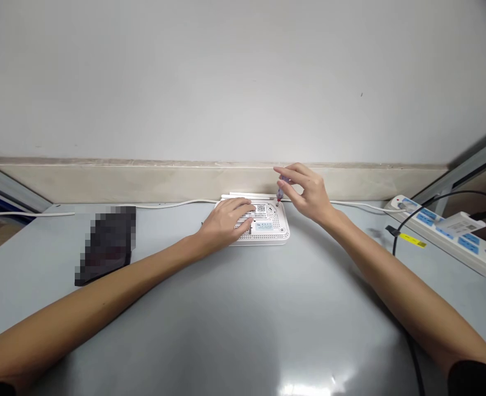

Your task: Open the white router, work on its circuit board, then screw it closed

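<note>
Mostly white, finely perforated router (270, 226)

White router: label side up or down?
Label side up: the router shows its QR code and blue label, left hand partly over it.

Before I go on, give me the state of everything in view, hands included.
White device: flat on the table, label side up.
Left hand: spread on the device.
Right hand: holding the screwdriver.
Screwdriver: upright, slightly tilted, tip at a device corner.
Power strip: carrying a white adapter, apparently plugged in.
Yellow tag: on a black cable.
Dark item: lying left, details pixelated.
</note>
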A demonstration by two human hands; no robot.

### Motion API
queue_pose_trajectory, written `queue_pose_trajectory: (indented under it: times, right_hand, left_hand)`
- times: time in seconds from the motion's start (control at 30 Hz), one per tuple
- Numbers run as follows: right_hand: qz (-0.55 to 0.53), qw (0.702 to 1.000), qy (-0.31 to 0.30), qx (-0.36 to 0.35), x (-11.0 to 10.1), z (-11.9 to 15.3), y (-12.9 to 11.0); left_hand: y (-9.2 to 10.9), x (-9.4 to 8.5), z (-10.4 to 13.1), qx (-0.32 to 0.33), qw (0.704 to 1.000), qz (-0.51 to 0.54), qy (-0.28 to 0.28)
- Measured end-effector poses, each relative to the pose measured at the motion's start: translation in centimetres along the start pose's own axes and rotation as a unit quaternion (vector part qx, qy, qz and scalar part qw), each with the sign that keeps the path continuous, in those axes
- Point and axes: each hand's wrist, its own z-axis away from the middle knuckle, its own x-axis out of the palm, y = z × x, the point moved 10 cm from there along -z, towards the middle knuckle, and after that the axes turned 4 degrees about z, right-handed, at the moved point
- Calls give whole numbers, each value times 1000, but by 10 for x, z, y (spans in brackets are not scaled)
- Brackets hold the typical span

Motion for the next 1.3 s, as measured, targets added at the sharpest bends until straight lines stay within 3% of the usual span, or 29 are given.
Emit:
queue_pose_trajectory:
  times: [0.1, 0.27, 0.67, 0.83, 0.97, 1.13, 1.2, 1.3]
  right_hand:
    - [-35, 999, -31, 5, 7, 1, -2]
    - [-66, 996, -32, 53, 10, 3, 8]
    - [-5, 999, -44, 29, 1, -5, -4]
    - [-3, 999, -12, 37, -3, -3, 5]
    - [34, 998, -21, 53, -3, -2, 10]
    - [-99, 990, -73, 74, 9, 2, 9]
    - [-106, 989, -57, 82, 8, 2, 11]
    - [-33, 996, -8, 88, 1, 2, 16]
  left_hand:
    - [0, 1, 0, 2, 1000, 1, -4]
    - [0, -1, 0, 5, 1000, -2, 4]
    - [3, -1, 2, 24, 1000, -4, 14]
    - [4, -1, 2, 34, 999, -10, 19]
    - [3, 0, 2, 26, 999, -15, 14]
    - [3, 1, 1, 14, 1000, -12, 3]
    - [2, 0, 1, 11, 1000, -13, 3]
    - [2, 0, 1, 14, 1000, -7, 3]
